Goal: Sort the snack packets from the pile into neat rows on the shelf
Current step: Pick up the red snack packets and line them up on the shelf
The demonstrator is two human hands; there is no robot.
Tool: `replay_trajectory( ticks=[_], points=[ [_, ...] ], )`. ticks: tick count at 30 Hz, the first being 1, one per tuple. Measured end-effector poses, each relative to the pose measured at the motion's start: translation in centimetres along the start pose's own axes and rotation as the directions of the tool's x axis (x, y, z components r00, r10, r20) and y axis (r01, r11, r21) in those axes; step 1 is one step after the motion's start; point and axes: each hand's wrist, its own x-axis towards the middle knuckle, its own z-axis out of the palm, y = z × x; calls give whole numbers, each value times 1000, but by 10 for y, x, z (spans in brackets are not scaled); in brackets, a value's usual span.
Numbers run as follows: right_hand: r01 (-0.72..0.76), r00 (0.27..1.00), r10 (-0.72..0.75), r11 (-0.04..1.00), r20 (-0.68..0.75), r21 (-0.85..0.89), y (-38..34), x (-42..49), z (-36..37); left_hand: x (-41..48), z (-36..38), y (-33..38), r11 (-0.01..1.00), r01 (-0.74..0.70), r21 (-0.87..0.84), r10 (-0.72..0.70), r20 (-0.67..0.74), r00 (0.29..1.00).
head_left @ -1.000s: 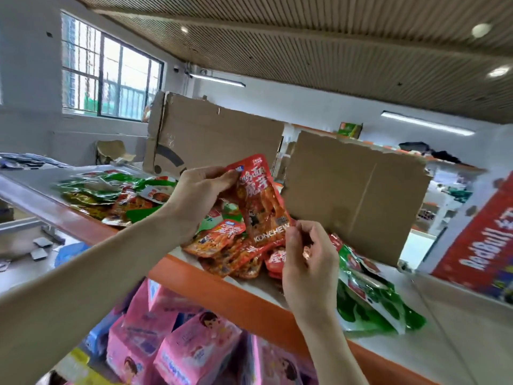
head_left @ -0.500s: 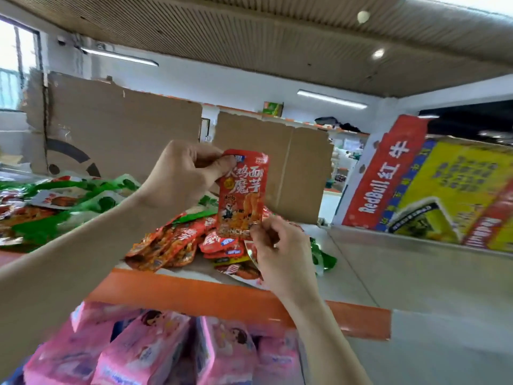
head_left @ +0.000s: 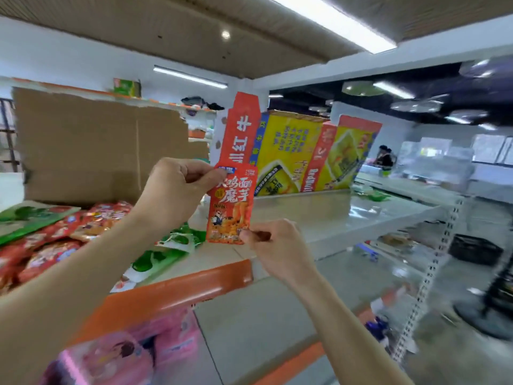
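I hold one red-orange snack packet [head_left: 231, 205] upright in the air above the shelf [head_left: 319, 215]. My left hand [head_left: 177, 190] pinches its top left corner. My right hand [head_left: 274, 245] pinches its bottom right corner. The pile of snack packets [head_left: 55, 234], red and green ones mixed, lies on the shelf at the left, below my left forearm. A few green packets [head_left: 166, 254] lie nearest the shelf's front edge.
Brown cardboard sheets [head_left: 91, 145] stand behind the pile. Red and yellow drink cartons [head_left: 294, 154] stand at the back of the shelf. An orange strip [head_left: 177, 290] edges the shelf front. Pink packs [head_left: 116, 357] sit on the shelf below. A perforated upright [head_left: 433, 268] stands at the right.
My view has swung to the right, so the pile now lies at the left and the bare grey shelf stretch shows. Both hands carried the packet rightward and keep the same pinches.
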Motion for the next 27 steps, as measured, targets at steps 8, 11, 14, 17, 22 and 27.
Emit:
replay_trajectory(
  ticks=[8,11,14,17,22,27],
  points=[
    [-23,993,14,997,-118,-76,70,-3,-62,23,93,1,999,35,12,-36,99,994],
    [-28,993,20,997,-119,-70,99,3,-88,35,133,7,999,10,31,-12,85,996],
    [-19,992,14,999,-124,-38,131,10,-117,49,177,10,1000,13,10,-13,58,998],
    [-22,991,22,1000,-128,7,165,16,-143,61,221,12,1000,25,-15,-25,9,1000],
    [-48,989,56,997,-137,57,217,27,-178,79,283,15,998,52,-43,-51,14,999],
    [-66,995,73,992,-67,105,244,49,-188,94,306,13,998,59,10,-59,18,998]
  ],
)
